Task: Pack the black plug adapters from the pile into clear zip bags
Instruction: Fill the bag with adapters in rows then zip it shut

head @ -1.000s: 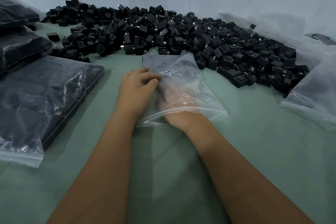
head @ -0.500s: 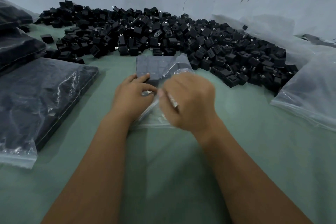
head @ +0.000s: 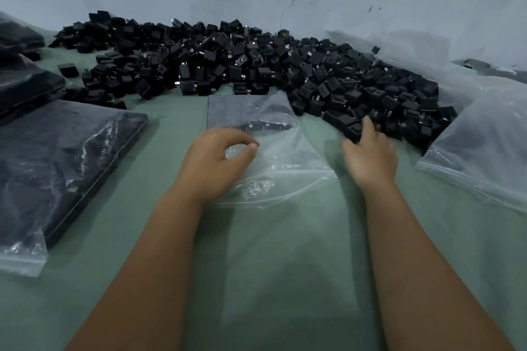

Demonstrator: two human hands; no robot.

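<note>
A clear zip bag (head: 281, 157) lies flat on the green table, its far end holding a layer of black adapters (head: 242, 114). My left hand (head: 216, 161) sits on the bag's left side, thumb and forefinger curled and pinching the plastic. My right hand (head: 370, 155), blurred, is off the bag to the right; its fingers stretch out and touch adapters at the near edge of the big pile of black plug adapters (head: 256, 65), which runs along the wall.
A filled zip bag (head: 57, 157) lies at the left, with more filled bags (head: 22, 85) stacked behind it. Empty clear bags (head: 479, 151) lie at the right beside the pile. The green table (head: 285, 265) runs toward me between my forearms.
My right hand came out of the bag, passed over its mouth, and moved right to the pile's near edge. The left hand stayed on the bag.
</note>
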